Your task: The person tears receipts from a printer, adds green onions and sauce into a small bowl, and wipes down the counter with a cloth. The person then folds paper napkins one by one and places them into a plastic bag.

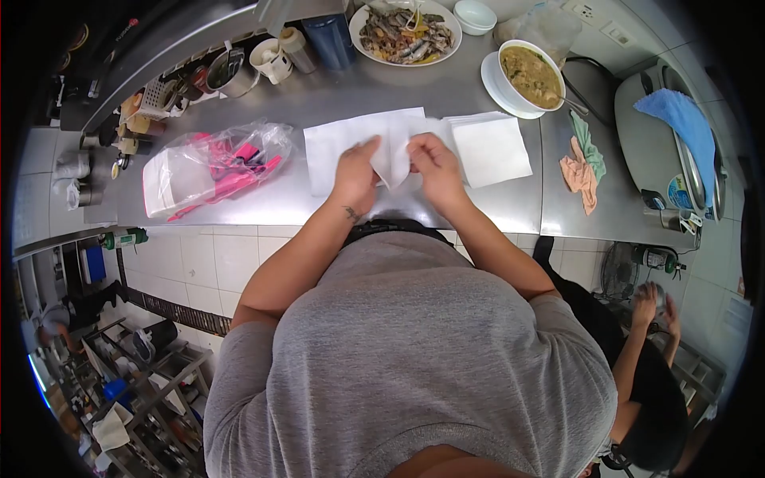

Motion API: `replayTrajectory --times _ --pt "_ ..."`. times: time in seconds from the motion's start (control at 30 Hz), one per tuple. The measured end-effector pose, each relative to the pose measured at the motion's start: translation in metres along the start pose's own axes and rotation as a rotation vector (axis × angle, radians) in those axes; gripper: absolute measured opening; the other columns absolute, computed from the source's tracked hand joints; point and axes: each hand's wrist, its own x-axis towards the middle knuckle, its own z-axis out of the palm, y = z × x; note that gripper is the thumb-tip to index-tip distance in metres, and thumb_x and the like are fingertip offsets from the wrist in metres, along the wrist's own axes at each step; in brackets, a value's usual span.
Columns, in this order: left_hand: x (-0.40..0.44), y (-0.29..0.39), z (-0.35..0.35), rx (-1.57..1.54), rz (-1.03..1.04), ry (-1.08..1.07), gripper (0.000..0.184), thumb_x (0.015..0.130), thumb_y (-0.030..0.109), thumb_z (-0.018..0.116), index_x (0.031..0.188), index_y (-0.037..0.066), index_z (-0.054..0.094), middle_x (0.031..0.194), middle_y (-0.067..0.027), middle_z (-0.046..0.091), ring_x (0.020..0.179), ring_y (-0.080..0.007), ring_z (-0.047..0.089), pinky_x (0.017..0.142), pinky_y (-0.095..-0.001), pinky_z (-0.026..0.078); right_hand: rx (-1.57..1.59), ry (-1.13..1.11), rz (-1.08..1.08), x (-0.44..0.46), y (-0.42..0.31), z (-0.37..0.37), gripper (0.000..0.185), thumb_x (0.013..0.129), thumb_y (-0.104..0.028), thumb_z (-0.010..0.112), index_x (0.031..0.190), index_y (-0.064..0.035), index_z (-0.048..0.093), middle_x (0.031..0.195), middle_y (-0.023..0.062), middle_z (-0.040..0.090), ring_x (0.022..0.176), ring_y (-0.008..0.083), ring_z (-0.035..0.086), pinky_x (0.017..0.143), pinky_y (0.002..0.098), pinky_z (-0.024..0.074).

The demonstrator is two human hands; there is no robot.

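Creased white sheet [392, 155]: raised between the two hands above the worktop [275, 209], near the middle of its near edge; its outline was partly blurred.
Right hand [438, 166]: the sheet was pinched at its right side between thumb and curled fingers.
Left hand [357, 171]: the fingers were curled at the sheet's left side; because of blur, whether the sheet was gripped by them could not be told.
Flat white paper [325, 151]: laid on the worktop, partly covered by the left hand.
Stack of white sheets [496, 151]: set just to the right of the right hand.
Clear plastic bag [259, 143]: placed toward the left end of the near edge, with pink and white contents enclosed.
Oval plate of food [406, 36]: set at the far edge, near its middle.
Bowl of soup [530, 76]: seated on a white plate [496, 89] right of the oval plate, a utensil rested in it.
Green cloth [588, 143] and peach cloth [580, 179]: left crumpled together toward the right edge.
Co-worker's hands [657, 303]: seen beyond the near edge, well apart from the sheets.
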Motion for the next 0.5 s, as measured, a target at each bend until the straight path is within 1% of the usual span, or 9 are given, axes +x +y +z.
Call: replayTrajectory --times 0.03,0.1,0.17,0.2,0.27,0.3,0.4,0.43,0.5 --pt "0.004 -0.001 -0.005 -0.04 0.081 0.091 0.033 0.093 0.021 0.058 0.113 -0.004 0.05 0.093 -0.0091 0.059 0.084 -0.0197 0.062 0.073 -0.032 0.053 0.103 0.075 -0.027 0.001 -0.001 -0.001 0.011 0.095 -0.013 0.052 0.097 -0.0033 0.055 0.082 0.0069 0.061 0.073 0.0165 0.062 0.071 0.0312 0.0519" --pt "0.0 0.005 -0.017 -0.093 0.226 0.188 0.026 0.09 0.016 0.061 0.106 -0.003 0.051 0.091 -0.0087 0.06 0.084 -0.0208 0.063 0.072 -0.0331 0.055 0.309 0.226 -0.08 0.004 -0.003 -0.005 0.012 0.096 -0.013 0.05 0.098 -0.0019 0.052 0.084 0.0093 0.061 0.073 0.0186 0.063 0.072 0.0323 0.0528" --pt "-0.001 0.011 -0.036 -0.078 0.323 0.246 0.021 0.087 0.012 0.065 0.097 0.0 0.051 0.089 -0.0091 0.061 0.082 -0.0229 0.065 0.07 -0.0352 0.058 0.306 0.288 -0.013 0.008 0.004 -0.011 0.013 0.096 -0.013 0.048 0.098 0.0002 0.05 0.084 0.0122 0.061 0.073 0.0212 0.063 0.072 0.0342 0.0541" --pt "0.0 0.009 -0.05 -0.025 0.274 0.267 0.021 0.087 0.012 0.065 0.097 0.0 0.051 0.089 -0.0092 0.061 0.081 -0.0232 0.065 0.07 -0.035 0.057 0.305 0.319 0.022 0.009 0.011 -0.013 0.014 0.097 -0.012 0.047 0.097 0.0013 0.049 0.084 0.0137 0.061 0.074 0.0224 0.064 0.072 0.0351 0.0548" --pt "0.002 -0.002 -0.079 0.077 0.175 0.31 0.021 0.087 0.014 0.066 0.096 0.001 0.052 0.089 -0.0093 0.061 0.079 -0.0238 0.066 0.069 -0.0346 0.057 0.349 0.315 0.193 0.009 0.037 -0.015 0.015 0.095 -0.012 0.048 0.095 0.0025 0.049 0.085 0.0151 0.062 0.073 0.0237 0.064 0.07 0.0361 0.0555" --pt "0.006 -0.01 -0.092 0.097 0.104 0.356 0.023 0.087 0.015 0.066 0.099 -0.001 0.053 0.087 -0.0104 0.061 0.073 -0.0247 0.066 0.065 -0.0341 0.057 0.369 0.311 0.278 0.009 0.051 -0.017 0.015 0.094 -0.012 0.048 0.094 0.0031 0.049 0.085 0.0158 0.062 0.073 0.0244 0.064 0.07 0.0365 0.0559" --pt "0.012 -0.027 -0.123 0.167 -0.004 0.39 0.024 0.087 0.015 0.065 0.1 -0.002 0.054 0.087 -0.0122 0.062 0.069 -0.0252 0.066 0.06 -0.0334 0.057 0.374 0.296 0.464 0.006 0.08 -0.017 0.015 0.092 -0.011 0.049 0.091 0.0035 0.049 0.082 0.0157 0.062 0.067 0.0248 0.065 0.061 0.0363 0.0568" --pt "0.012 -0.03 -0.126 0.172 0.005 0.423 0.023 0.087 0.015 0.065 0.099 -0.002 0.054 0.083 -0.0129 0.063 0.06 -0.0236 0.065 0.052 -0.0306 0.054 0.359 0.286 0.5 0.004 0.081 -0.017 0.016 0.091 -0.012 0.05 0.092 0.0037 0.049 0.082 0.0159 0.062 0.066 0.0252 0.065 0.06 0.0365 0.0568" --pt "0.01 -0.029 -0.132 0.278 0.02 0.406 0.024 0.088 0.016 0.064 0.098 -0.003 0.054 0.079 -0.0121 0.063 0.056 -0.0216 0.064 0.047 -0.0283 0.052 0.328 0.271 0.572 -0.002 0.081 -0.017 0.017 0.088 -0.013 0.052 0.093 0.0041 0.05 0.08 0.0162 0.062 0.063 0.0259 0.064 0.058 0.0369 0.0568"
